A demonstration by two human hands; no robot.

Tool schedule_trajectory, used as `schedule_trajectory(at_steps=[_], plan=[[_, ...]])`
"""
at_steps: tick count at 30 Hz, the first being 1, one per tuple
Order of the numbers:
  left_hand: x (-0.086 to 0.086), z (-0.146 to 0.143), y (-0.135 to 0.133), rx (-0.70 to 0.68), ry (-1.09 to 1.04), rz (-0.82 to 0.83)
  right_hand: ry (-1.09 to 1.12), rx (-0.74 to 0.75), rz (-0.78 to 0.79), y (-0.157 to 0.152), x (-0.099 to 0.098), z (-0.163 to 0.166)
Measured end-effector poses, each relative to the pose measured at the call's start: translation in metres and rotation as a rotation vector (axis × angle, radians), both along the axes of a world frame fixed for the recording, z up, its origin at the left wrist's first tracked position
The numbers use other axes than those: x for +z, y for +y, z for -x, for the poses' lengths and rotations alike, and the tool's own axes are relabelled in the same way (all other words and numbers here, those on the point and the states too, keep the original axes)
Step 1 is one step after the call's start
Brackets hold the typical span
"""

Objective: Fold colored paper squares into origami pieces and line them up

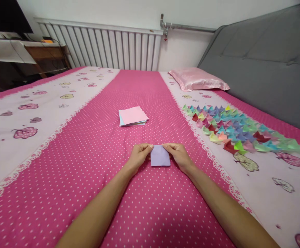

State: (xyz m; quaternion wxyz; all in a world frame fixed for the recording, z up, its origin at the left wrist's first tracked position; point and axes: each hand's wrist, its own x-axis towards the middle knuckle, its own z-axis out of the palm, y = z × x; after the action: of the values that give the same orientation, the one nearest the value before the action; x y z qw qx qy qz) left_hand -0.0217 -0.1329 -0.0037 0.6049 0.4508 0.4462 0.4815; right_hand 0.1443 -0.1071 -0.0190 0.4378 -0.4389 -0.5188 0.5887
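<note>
A small lilac sheet of paper (160,156) lies folded on the pink dotted bedspread (100,165) in front of me. My left hand (138,155) pinches its upper left corner with curled fingers. My right hand (179,155) pinches its upper right corner the same way. Both hands rest on the bed, one on each side of the paper. Farther away, in the middle of the bed, sits a stack of coloured paper squares (132,116) with a pink sheet on top.
Several folded paper shapes (232,131) in many colours lie in rows on the right of the bed. A pink satin pillow (197,79) lies by the grey headboard (263,65). A white radiator (108,46) lines the far wall, with a wooden shelf unit (46,57) at the left.
</note>
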Motion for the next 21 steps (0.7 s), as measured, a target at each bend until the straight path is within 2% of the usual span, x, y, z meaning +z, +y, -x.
schedule_trajectory(at_steps=[7, 12, 21], plan=[[-0.003, 0.001, 0.0, -0.11, 0.008, 0.063, 0.068, -0.049, 0.024, 0.005, -0.008, -0.002], [-0.003, 0.002, 0.0, -0.128, 0.066, 0.076, 0.095, -0.072, 0.017, 0.007, -0.011, -0.002], [-0.002, 0.003, 0.0, -0.123, 0.042, 0.107, 0.101, -0.14, -0.039, 0.009, -0.013, -0.004]])
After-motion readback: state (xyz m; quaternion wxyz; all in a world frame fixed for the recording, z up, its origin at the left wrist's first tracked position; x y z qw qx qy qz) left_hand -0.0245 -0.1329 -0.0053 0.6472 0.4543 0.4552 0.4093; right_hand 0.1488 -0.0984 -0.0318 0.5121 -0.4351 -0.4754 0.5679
